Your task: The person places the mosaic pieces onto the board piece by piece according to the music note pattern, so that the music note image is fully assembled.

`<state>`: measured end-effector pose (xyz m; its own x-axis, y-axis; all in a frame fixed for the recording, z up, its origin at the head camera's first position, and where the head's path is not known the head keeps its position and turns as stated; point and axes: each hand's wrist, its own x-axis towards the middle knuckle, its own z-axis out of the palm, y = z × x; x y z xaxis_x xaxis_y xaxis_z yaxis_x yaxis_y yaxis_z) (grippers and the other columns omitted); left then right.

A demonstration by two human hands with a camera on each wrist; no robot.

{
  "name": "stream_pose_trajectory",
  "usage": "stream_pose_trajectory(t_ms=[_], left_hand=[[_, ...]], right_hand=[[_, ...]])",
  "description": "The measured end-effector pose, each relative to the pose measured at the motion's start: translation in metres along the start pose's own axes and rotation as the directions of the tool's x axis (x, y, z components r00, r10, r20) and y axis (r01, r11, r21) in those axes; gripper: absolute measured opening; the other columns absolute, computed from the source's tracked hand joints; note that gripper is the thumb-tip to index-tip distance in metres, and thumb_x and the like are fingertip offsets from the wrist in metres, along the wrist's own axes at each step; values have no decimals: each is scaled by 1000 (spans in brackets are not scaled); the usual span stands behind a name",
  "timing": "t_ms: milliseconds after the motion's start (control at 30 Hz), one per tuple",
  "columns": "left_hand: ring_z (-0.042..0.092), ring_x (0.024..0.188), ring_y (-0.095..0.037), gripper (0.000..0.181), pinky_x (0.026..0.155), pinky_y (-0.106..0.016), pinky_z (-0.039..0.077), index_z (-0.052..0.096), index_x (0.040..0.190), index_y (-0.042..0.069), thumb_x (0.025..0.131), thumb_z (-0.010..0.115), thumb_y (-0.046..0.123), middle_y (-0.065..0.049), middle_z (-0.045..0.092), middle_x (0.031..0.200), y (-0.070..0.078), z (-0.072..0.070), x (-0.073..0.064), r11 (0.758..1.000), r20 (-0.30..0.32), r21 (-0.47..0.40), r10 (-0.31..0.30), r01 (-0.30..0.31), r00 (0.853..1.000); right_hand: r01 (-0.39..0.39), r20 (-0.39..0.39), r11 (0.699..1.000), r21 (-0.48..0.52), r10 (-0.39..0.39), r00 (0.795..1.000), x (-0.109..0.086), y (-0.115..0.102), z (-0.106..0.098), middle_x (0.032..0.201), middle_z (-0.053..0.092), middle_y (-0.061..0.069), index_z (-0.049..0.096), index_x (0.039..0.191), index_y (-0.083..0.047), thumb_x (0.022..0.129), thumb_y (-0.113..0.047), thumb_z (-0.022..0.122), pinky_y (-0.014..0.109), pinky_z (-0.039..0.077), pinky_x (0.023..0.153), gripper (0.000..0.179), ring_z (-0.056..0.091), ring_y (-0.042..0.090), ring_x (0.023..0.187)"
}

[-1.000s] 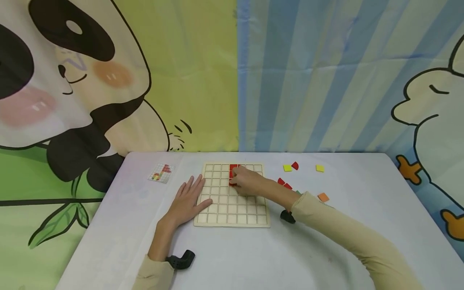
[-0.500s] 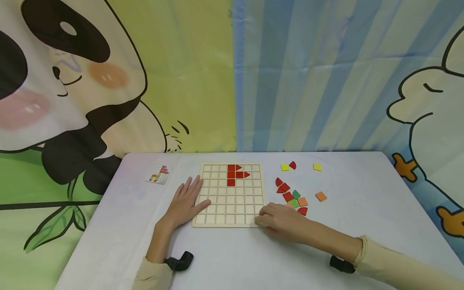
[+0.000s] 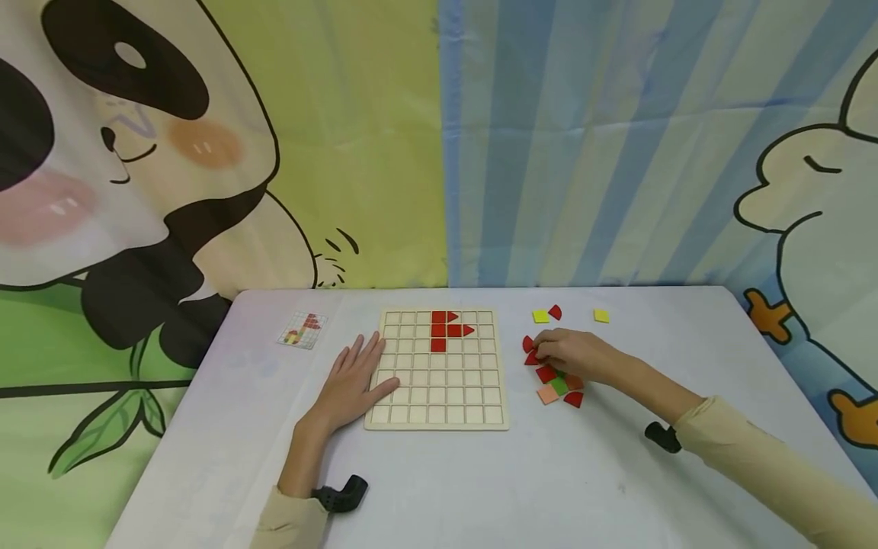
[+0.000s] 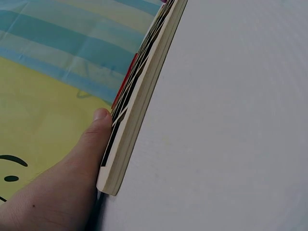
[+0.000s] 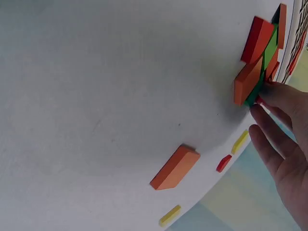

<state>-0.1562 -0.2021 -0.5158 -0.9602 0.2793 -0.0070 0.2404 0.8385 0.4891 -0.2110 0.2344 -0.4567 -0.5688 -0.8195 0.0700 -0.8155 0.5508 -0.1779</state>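
Observation:
My left hand (image 3: pixel 350 381) lies flat with spread fingers along the left edge of the gridded wooden board (image 3: pixel 439 428); the thumb rests on the board's rim. Several red tiles (image 3: pixel 438 331) fill cells near the board's top. To the right of the board, my right hand (image 3: pixel 576 354) reaches down into the loose coloured tiles. Its thumb and fingertips pinch a red tile (image 5: pixel 260 100), which is mostly hidden by the fingers. Close by lie a red quarter-round tile (image 3: pixel 527 344), a red square tile (image 3: pixel 546 374) and a green tile (image 3: pixel 559 386).
A small pattern card (image 3: pixel 302 329) lies left of the board. Further right on the white table (image 3: pixel 425 488) are a yellow tile (image 3: pixel 601 316) and an orange tile (image 5: pixel 175 167). Another yellow tile (image 3: pixel 540 316) sits beside a red quarter-round (image 3: pixel 555 312) near the back.
My right hand left the red tiles at the board's top, drew back past its lower right corner, then moved up and right to the loose tiles. The left hand stayed in place.

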Motion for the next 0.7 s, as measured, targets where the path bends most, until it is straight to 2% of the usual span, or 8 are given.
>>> stream_pose_trajectory(t_ms=[100,267,500,600,700], left_hand=[[6,163,-32,91,130,-55,5,24,165,10,98,58,61,-7,17,174,1,0,1,1000,0,-2,1,-1,1000],[6,163,-33,91,130,-56,5,23,166,10,98,58,60,-8,17,174,3,-2,2,1000,4,2,3,-3,1000],[6,163,-33,90,130,-55,5,23,166,10,99,58,60,-7,16,174,3,-2,2,1000,3,-5,4,-4,1000],[6,163,-32,91,130,-55,5,23,166,10,98,58,60,-7,16,174,2,-1,2,1000,2,-8,6,-5,1000],[6,163,-32,91,130,-55,4,23,166,11,98,58,61,-7,16,174,2,-1,1,1000,5,-7,1,-1,1000]], right_hand=[[25,-9,1000,5,-25,1000,-3,7,1,105,68,6,75,100,-7,86,-4,82,31,63,78,15,68,21,92],[-22,-7,1000,5,22,1000,-6,11,4,100,66,2,76,100,-11,86,-11,84,25,61,75,17,65,15,86],[-57,-12,998,24,58,998,-3,9,1,98,67,3,74,98,-10,85,-11,85,26,61,74,17,64,16,86],[-99,-20,994,42,100,995,0,8,-4,97,66,2,76,101,-10,85,-10,85,24,60,72,19,62,15,84],[-147,-41,984,104,152,988,8,3,-9,99,66,3,77,105,-8,86,-9,82,26,59,72,19,61,16,84]])
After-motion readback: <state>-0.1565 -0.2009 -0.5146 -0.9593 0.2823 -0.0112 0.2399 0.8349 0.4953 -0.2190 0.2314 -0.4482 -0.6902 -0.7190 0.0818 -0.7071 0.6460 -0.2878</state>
